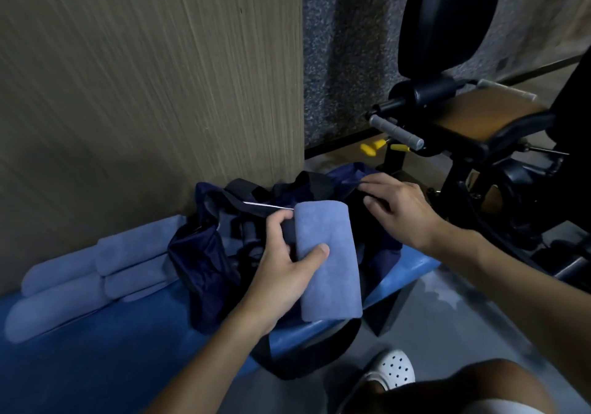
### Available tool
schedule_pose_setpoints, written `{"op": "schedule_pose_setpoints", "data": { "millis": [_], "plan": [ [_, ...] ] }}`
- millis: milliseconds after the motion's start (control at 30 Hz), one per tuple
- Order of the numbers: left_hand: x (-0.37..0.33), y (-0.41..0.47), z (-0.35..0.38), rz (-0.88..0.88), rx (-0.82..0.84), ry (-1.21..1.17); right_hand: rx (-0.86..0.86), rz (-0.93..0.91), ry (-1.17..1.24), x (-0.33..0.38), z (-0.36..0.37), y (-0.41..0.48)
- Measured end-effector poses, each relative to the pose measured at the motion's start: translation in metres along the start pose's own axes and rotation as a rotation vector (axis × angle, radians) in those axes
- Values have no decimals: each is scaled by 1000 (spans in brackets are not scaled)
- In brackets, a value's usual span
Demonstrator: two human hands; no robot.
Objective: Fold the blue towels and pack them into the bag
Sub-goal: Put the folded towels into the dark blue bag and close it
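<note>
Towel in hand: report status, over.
Left hand grips folded towel above bag. Right hand pinches bag rim open. Black strap lies across the mouth. Towel stack sits on bench.

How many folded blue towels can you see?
5 towels: one in the left hand over the bag, four on the bench beside it; more may be hidden inside.
</note>
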State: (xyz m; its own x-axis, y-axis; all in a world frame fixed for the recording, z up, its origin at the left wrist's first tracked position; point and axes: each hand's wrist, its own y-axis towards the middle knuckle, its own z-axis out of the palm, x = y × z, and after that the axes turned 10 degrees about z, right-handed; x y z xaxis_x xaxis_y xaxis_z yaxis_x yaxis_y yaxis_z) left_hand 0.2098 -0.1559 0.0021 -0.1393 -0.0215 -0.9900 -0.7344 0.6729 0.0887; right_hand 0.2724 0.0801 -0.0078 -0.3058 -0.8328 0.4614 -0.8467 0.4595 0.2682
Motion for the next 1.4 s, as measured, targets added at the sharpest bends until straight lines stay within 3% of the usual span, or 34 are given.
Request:
{"op": "schedule_pose_setpoints", "data": {
  "millis": [133,333,467,600,733,933,1200,1300,1400],
  "plan": [
    [1,3,7,71,32,101,-30,20,100,1,-9,19],
    [-1,51,2,-301,-117,-116,-59,11,134,7,-17,18],
    [15,85,16,-274,-201,-99,-85,-5,215,1,-12,7],
    [36,98,33,-268,-188,-21,-94,40,320,-2,-13,9],
    [42,105,34,-381,-92,-136,-85,16,340,6,-14,17],
    [50,123,43,-262,8,-208,-59,-24,337,12,-15,20],
    [72,129,71,-24,-114,228,-109,54,-123,-13,1,11],
    [78,131,73,26,-172,292,-137,78,-121,-12,5,14],
    [82,133,66,-7,-154,323,-51,85,-108,-7,3,20]
  ]
}}
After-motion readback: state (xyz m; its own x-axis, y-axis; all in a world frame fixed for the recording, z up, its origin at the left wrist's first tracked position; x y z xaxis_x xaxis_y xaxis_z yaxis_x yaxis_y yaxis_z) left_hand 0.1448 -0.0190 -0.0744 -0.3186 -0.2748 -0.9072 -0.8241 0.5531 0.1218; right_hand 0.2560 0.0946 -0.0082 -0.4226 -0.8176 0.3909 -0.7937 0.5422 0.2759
